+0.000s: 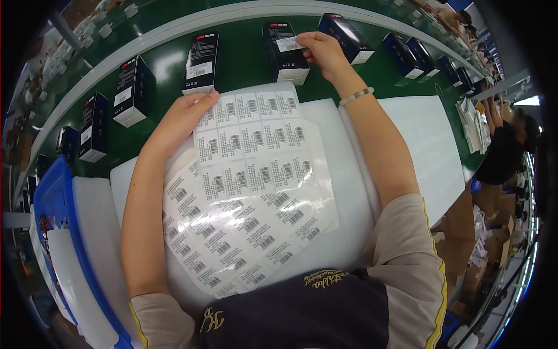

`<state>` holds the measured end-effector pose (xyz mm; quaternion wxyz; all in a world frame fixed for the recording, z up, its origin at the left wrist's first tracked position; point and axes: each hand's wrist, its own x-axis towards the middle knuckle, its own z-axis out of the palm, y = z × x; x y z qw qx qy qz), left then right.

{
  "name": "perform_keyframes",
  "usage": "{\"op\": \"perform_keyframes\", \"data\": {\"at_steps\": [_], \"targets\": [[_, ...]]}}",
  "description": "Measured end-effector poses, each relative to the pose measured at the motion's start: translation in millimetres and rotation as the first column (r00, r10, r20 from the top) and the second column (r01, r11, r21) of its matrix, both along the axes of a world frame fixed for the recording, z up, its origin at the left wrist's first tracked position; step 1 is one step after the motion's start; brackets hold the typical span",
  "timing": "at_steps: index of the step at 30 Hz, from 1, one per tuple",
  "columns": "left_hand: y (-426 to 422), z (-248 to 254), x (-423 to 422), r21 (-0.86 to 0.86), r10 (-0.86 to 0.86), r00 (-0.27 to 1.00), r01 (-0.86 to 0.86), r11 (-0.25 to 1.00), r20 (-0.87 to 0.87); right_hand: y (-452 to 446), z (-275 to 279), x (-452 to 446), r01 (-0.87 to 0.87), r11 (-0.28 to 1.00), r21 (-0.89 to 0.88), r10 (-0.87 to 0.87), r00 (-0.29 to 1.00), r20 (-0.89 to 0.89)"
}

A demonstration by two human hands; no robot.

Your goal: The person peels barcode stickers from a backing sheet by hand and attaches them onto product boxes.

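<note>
My left hand (185, 119) grips the upper left corner of a sheet of barcode labels (256, 136), thumb on top. Beneath it more label sheets (250, 250) lie at an angle, shiny with glare. Up at the green belt, my right hand (323, 51) pinches a single white barcode label (288, 44) between thumb and fingers. That label lies over the upper face of a dark box (283, 61); whether it is stuck down I cannot tell. A beaded bracelet (357, 96) circles my right wrist.
Several dark boxes stand along the green conveyor belt (244, 64), including one with a label (200, 61) left of centre and another (347, 38) beyond my right hand. A blue bin (81, 250) is at the left. Cardboard boxes (474, 232) and a person (511, 142) are at the right.
</note>
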<state>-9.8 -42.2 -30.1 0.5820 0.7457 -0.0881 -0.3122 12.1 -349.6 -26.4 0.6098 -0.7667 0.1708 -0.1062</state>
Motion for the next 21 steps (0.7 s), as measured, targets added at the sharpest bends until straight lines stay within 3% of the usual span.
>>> {"op": "perform_keyframes", "data": {"at_steps": [5,9,10,12,14,15,19,21], "targets": [[-1,-2,1,-0.018,0.026,0.998,-0.025,1.0,0.06,13,8,-4,-0.011,0.996,-0.085,0.009,1.0,-0.024],[1,-3,1,-0.013,0.003,0.999,-0.002,1.0,0.048,18,6,-4,-0.176,0.834,-0.523,0.16,0.984,-0.076],[2,-3,1,-0.012,0.004,0.999,-0.003,1.0,0.05,23,4,-4,-0.176,0.834,-0.523,0.161,0.984,-0.075],[2,-4,0,-0.021,0.007,0.997,-0.005,1.0,0.073,40,-6,-8,-0.036,0.58,-0.814,0.156,0.985,0.068],[1,-3,0,-0.029,0.003,0.995,0.0,1.0,0.097,50,-11,-11,0.151,0.244,-0.958,0.192,0.961,0.201],[1,-2,1,-0.026,-0.003,0.995,0.005,1.0,0.101,49,-10,-11,0.156,0.246,-0.957,0.186,0.961,0.205],[2,-2,-2,-0.065,-0.015,0.997,0.02,0.998,0.077,45,-14,-14,-0.347,0.358,-0.867,0.309,0.92,-0.241],[2,-4,-3,-0.07,-0.013,0.997,0.018,0.997,0.072,49,-11,-20,-0.376,0.318,-0.87,0.34,0.902,-0.266]]}}
